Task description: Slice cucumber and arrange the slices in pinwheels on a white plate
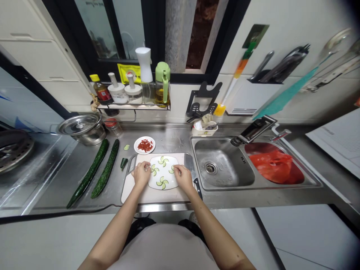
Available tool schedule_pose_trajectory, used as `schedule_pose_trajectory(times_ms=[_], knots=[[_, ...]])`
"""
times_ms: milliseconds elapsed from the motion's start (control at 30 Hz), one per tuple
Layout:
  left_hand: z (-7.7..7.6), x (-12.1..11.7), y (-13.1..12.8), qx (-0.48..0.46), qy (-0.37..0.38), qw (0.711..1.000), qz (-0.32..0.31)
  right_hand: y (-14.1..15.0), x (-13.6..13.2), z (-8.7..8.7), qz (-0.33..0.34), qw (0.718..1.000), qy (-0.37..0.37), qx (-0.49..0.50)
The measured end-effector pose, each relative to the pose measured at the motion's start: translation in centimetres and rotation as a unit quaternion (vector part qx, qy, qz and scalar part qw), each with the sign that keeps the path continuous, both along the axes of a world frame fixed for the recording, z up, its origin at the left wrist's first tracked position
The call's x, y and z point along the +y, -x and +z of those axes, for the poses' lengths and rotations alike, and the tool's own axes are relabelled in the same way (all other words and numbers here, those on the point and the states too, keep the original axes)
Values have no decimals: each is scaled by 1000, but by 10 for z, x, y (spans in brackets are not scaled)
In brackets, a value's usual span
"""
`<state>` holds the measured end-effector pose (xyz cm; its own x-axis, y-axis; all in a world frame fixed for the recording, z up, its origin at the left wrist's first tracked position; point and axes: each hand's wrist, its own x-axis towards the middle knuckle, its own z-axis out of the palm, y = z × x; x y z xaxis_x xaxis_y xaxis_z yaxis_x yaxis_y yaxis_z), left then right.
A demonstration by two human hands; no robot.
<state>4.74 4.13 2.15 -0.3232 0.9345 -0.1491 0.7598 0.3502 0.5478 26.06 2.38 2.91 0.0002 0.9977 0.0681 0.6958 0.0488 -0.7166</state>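
Note:
A white plate (164, 173) lies on the cutting board (157, 197), with thin cucumber slices (162, 183) set out in pinwheel groups near its sides. My left hand (142, 174) is at the plate's left edge, its fingers curled together beside the left group. At the right edge, the bent fingers of my right hand (183, 177) are closed next to the right group and partly cover it. Whatever either hand's fingertips hold is too small or hidden to make out. A black-handled knife (198, 188) lies at the board's right side, partly behind my right wrist.
Behind the board is a small dish (144, 145) of red bits. Two whole cucumbers (105, 170) lie left, near a cucumber end (123, 163) and a lidded pot (84, 129). The sink (225, 165) is right, with a red bag (271, 167). A condiment rack (135, 106) hangs behind.

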Motion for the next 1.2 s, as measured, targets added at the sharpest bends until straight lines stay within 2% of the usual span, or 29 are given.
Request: schedule_pose_trajectory(times_ms=[200, 300, 467, 600, 733, 1000, 1200], knots=[[10, -9, 11, -41, -108, 991, 74, -6, 1, 1, -27, 998, -33, 48], [13, -15, 16, -52, -137, 986, 82, -9, 7, 3, -44, 996, -47, 61], [11, -30, 11, -65, -139, 986, 65, -7, 28, 14, -52, 995, -56, 59], [5, -38, 2, -83, -135, 986, 43, 9, 53, 22, -23, 998, -56, 22], [0, -42, -3, -98, -118, 988, 36, 32, 85, 24, 39, 998, -37, -35], [-5, -45, -9, -134, -131, 982, 32, 78, 153, 12, 132, 975, 18, -176], [-8, -47, -10, -138, -131, 981, 29, 109, 185, 1, 166, 958, 62, -225]])
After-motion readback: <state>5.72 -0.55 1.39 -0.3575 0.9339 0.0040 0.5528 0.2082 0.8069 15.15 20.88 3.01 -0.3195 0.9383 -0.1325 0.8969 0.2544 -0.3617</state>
